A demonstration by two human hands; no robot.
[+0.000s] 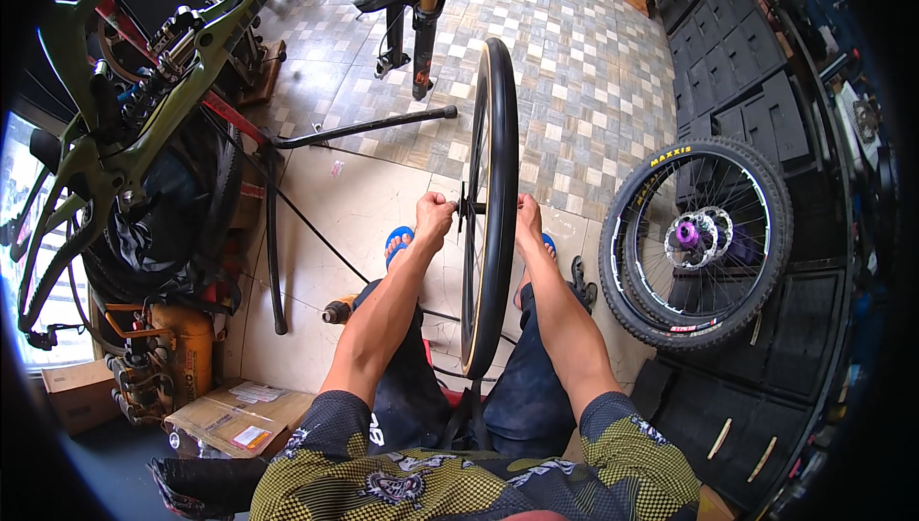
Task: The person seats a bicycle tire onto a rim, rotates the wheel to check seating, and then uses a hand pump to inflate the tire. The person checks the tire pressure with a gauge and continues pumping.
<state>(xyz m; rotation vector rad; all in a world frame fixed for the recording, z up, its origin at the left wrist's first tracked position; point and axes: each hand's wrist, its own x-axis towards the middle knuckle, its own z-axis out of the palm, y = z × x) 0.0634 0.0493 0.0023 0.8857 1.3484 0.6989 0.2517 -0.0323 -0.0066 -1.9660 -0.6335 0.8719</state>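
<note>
A bicycle wheel (pixel 499 224) with a black tyre stands upright between my knees, seen nearly edge-on. My left hand (pixel 436 220) is closed at the left end of its hub axle (pixel 463 206), fingers pinched together. On the other side, my right hand (pixel 527 222) is curled in at the hub's right end. The tyre hides part of its fingers, and the axle end there is out of sight.
Two knobby-tyred wheels (pixel 616 262) with disc rotors lean against dark drawers (pixel 723 42) on the right. A green bike frame (pixel 105 157) hangs at left above an orange tank (pixel 182 349) and a cardboard box (pixel 225 416). A suspension fork (pixel 424 47) and black stand leg (pixel 373 125) are ahead.
</note>
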